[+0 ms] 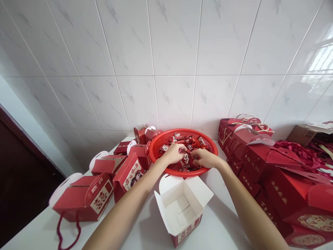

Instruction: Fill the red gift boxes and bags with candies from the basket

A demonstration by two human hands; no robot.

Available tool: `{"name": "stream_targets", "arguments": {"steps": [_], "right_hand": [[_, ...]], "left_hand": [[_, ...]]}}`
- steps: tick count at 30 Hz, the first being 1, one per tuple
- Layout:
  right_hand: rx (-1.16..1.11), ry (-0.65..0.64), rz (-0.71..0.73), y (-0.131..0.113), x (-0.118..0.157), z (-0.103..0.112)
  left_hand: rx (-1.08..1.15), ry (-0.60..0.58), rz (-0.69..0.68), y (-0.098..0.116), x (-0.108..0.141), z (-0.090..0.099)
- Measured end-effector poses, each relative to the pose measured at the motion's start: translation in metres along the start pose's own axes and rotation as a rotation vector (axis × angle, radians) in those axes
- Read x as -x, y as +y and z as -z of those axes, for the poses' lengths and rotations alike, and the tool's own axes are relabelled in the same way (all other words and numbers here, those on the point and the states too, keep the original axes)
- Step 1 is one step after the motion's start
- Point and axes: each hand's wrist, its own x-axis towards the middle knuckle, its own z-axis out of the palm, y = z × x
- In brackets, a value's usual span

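Note:
A red plastic basket (183,173) stands against the wall, holding many small red-wrapped pieces (186,158). My left hand (176,153) reaches into it from the left, its fingers curled down among the wrapped pieces. On the basket's right side, my right hand (204,158) also dips in, thumb and fingers bent at the wrappers. What either hand holds, if anything, is too small to make out. Between my forearms, just in front of the basket, an open box (182,208) with a white inside and raised flaps shows no contents.
Several red boxes (85,198) with flaps and cords sit on the white table (39,229) at the left. More red boxes (281,184) are stacked at the right, near red cloth (303,152) and a cardboard box (299,134). A tiled wall (174,100) rises behind.

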Motion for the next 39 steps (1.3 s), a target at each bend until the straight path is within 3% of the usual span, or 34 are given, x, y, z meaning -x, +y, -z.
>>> {"name": "stream_targets", "arguments": {"steps": [5,10,20,25,31,35,39], "right_hand": [[-0.179,0.132,0.014,0.007,-0.003,-0.003],[-0.416,0.262,0.037,0.013,-0.006,-0.004],[-0.746,0.406,0.052,0.018,-0.007,-0.005],[-0.856,0.457,0.056,0.017,-0.007,-0.005],[-0.983,0.424,0.031,0.012,-0.001,-0.001],[-1.019,0.419,0.015,0.010,0.000,0.000],[-1.037,0.430,0.013,0.010,-0.001,0.000]], "left_hand": [[-0.010,0.092,0.020,-0.003,0.000,0.001],[0.002,0.082,0.058,-0.002,0.002,0.004],[0.177,0.133,-0.019,-0.004,0.007,0.004],[0.145,0.103,-0.020,-0.003,0.008,0.005],[0.123,0.066,-0.052,0.003,0.011,0.006],[-0.031,0.024,0.060,0.005,0.011,0.007],[-0.125,-0.124,0.082,-0.001,0.008,0.004]]}}
